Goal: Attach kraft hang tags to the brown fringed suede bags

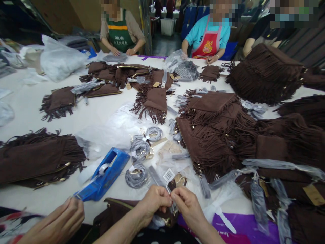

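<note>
My left hand (157, 200) and my right hand (187, 205) meet at the near edge of the table, fingertips pinched together. Between them runs a thin pale string from a white barcode hang tag (169, 175), which sits just beyond my fingers. Below my hands lies a dark brown bag (119, 205) with a gold zip, partly covered by my left forearm. A small brown tassel (177, 183) shows behind the fingertips. Coiled grey straps (136, 176) with gold clips lie ahead and to the left of my hands.
A co-worker's hand (63, 218) at the left touches the end of a blue tape dispenser (109, 174). Brown fringed bags (210, 135) pile up on the right. Clear plastic bags (101, 139) lie mid-table. Across the table, people (207, 37) work with their hands.
</note>
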Demonstrator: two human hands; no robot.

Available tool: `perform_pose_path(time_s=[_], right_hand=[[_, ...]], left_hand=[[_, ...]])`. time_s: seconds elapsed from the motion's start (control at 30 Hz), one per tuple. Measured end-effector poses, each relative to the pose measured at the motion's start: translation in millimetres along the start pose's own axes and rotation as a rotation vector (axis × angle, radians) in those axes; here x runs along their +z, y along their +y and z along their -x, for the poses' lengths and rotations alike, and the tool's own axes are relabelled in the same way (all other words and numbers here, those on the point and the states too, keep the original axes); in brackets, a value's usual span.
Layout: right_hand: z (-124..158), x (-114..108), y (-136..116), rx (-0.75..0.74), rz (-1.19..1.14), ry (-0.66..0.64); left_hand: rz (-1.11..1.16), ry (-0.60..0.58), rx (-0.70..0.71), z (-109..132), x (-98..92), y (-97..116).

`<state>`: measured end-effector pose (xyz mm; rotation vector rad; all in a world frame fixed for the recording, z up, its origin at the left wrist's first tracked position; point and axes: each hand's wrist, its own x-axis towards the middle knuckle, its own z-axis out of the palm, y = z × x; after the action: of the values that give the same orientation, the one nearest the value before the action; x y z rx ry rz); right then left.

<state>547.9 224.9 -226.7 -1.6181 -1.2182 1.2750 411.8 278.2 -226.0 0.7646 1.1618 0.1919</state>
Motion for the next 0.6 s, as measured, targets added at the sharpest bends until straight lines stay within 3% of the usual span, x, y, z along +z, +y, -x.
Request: perform_pose_path(time_s=[0.33, 0.6], right_hand=[[0.4, -9.0, 2.4, -0.126, 0.178, -0.067], [14.0, -41.0, 13.2, -0.028, 0.102, -0.302]], left_hand=[[0.165, 0.043, 0.025, 5.7, -0.7, 4.9], [0.403, -0.097, -0.065, 7.1, -6.1, 8.8]])
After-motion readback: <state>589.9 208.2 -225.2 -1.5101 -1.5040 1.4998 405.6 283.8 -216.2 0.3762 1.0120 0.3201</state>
